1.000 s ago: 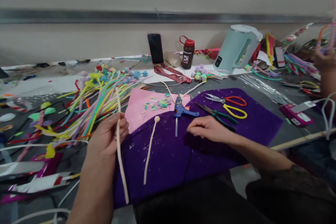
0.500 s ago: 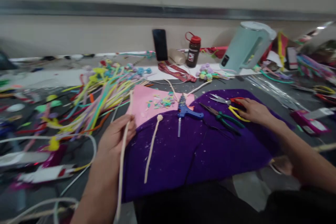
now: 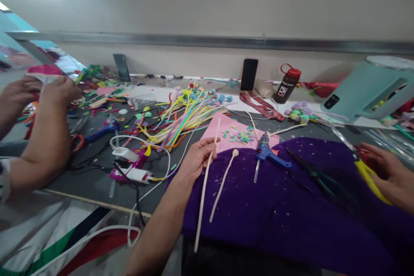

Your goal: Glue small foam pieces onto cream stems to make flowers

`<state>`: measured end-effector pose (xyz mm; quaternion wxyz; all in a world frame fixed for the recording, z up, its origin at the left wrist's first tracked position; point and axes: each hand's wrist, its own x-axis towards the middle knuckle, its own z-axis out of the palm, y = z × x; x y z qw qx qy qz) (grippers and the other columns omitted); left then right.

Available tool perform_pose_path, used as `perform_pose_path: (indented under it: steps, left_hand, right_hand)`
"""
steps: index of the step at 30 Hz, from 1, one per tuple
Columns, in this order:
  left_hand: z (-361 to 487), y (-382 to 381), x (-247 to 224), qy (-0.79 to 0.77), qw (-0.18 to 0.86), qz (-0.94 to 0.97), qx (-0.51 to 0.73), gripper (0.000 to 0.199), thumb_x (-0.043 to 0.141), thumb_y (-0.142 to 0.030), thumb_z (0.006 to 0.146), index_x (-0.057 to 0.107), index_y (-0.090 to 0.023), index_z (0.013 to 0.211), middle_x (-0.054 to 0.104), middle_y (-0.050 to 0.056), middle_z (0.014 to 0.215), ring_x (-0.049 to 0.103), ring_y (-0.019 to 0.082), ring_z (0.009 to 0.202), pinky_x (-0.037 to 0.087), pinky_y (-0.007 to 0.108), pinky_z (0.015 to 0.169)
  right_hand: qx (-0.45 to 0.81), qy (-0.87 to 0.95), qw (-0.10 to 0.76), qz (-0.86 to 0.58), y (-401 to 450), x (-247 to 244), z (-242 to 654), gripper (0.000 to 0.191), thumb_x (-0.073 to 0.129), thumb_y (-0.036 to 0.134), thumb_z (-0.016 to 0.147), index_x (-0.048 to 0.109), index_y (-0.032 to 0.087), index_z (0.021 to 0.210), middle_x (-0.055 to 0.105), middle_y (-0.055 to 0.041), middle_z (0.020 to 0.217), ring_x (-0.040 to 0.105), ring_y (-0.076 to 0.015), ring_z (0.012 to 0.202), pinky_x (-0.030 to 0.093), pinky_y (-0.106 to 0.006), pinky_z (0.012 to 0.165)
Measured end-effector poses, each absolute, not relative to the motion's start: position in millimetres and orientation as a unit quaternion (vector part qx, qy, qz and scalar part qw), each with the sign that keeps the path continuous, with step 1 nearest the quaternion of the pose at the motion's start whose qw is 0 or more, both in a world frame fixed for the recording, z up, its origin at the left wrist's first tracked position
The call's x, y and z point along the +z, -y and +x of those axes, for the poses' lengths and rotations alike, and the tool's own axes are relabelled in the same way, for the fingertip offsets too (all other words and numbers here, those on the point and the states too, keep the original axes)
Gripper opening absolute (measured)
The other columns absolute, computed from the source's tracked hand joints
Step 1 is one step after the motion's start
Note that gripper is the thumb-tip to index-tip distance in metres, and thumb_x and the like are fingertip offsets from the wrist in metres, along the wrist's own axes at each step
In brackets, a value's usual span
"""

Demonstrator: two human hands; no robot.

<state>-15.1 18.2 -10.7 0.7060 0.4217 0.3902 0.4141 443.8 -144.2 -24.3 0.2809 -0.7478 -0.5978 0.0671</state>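
Holding, left hand [image 3: 198, 157]: one cream stem [image 3: 204, 187], plain, pinched above its middle. Long axis slanting, near end leftward, far end rightward, over the left part of the purple cloth [image 3: 281, 228].

Holding, right hand [image 3: 396, 177]: scissors [image 3: 365, 173], red and yellow handles, fingers closed about them; exact finger placement blurred. Blades angled away and leftward, so the two long axes converge toward the far side.

Hands: well apart. Stem: well left of the scissors, blades not touching it.

Lying between, left to right: second cream stem [image 3: 221, 184], ball-tipped, just beside the first; blue glue gun [image 3: 271, 156]; dark-handled pliers [image 3: 318, 174], nearest the scissors.
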Motion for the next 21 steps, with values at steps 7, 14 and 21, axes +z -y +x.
perform_pose_path:
  steps: [7,14,21]
  left_hand:
    - [-14.0,-12.0,-7.1,-0.382,0.702,0.448,0.401,0.047,0.063,-0.026,0.066,0.057,-0.013,0.111,0.056,-0.003,0.047,0.037,0.003,0.031,0.022,0.014,0.031]
    - [-23.6,-11.8,3.3,-0.338,0.719,0.423,0.436,0.058,0.06,-0.025,0.067,0.048,-0.014,0.123,0.055,-0.004,0.044,0.039,0.004,0.03,0.025,0.014,0.031]
    - [-26.6,-8.3,7.1,-0.304,0.742,0.421,0.424,0.062,0.06,-0.024,0.066,0.046,-0.014,0.125,0.054,-0.004,0.042,0.038,0.005,0.029,0.023,0.014,0.03]
  right_hand:
    - [0.366,0.594,0.396,-0.597,97.7,17.3,285.8,0.078,0.063,0.037,0.069,0.02,0.034,0.135,0.053,-0.0115,0.111,0.056,-0.0268,0.097,0.047,-0.038,0.076]
    - [0.404,0.725,0.289,-0.478,48.1,35.4,214.9,0.071,0.059,0.035,0.074,0.025,0.026,0.136,0.05,-0.0077,0.113,0.051,-0.0215,0.099,0.043,-0.033,0.082]
    - [0.422,0.731,0.255,-0.472,26.7,33.5,204.8,0.052,0.059,0.036,0.076,0.038,0.022,0.122,0.052,-0.0024,0.091,0.05,-0.0158,0.08,0.043,-0.03,0.074]
